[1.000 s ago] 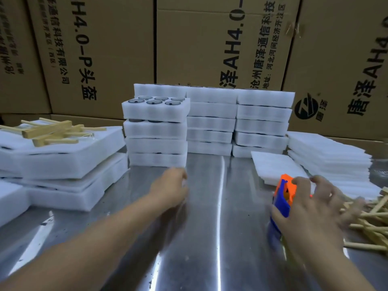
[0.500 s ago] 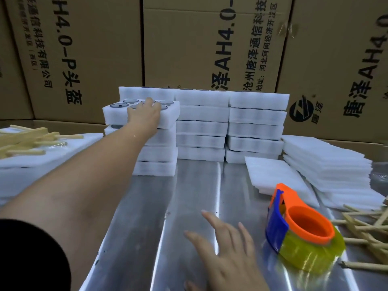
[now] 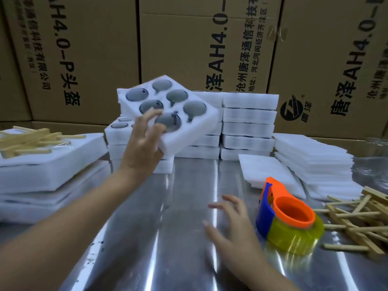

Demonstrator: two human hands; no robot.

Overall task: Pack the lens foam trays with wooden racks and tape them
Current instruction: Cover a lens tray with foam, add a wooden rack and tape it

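Head view: foam tray [image 3: 197, 131] is now off the stack [image 3: 117, 133] at the back left of the steel table [image 3: 168, 238]. Half a second ago it lay flat on top with the left hand [image 3: 144, 148] resting on it. It is now in the air, tilted steeply toward the camera, so its six round dark lenses [image 3: 137, 94] show. That looks like the fetch step done, with one tray on its way to the open middle of the table for packing.

The left hand grips the tray at its lower left corner, fingers spread over the top face. The rest of the tray juts up and to the right of the hand (motion blur hides the thumb).

The right hand [image 3: 228, 223] has let go of the tape dispenser [image 3: 287, 221]. It hovers with fingers spread, holding nothing, just left of the dispenser. Wooden racks [image 3: 357, 223] lie in a loose pile at the far right, untouched, and more lie on foam at the left [image 3: 27, 139].
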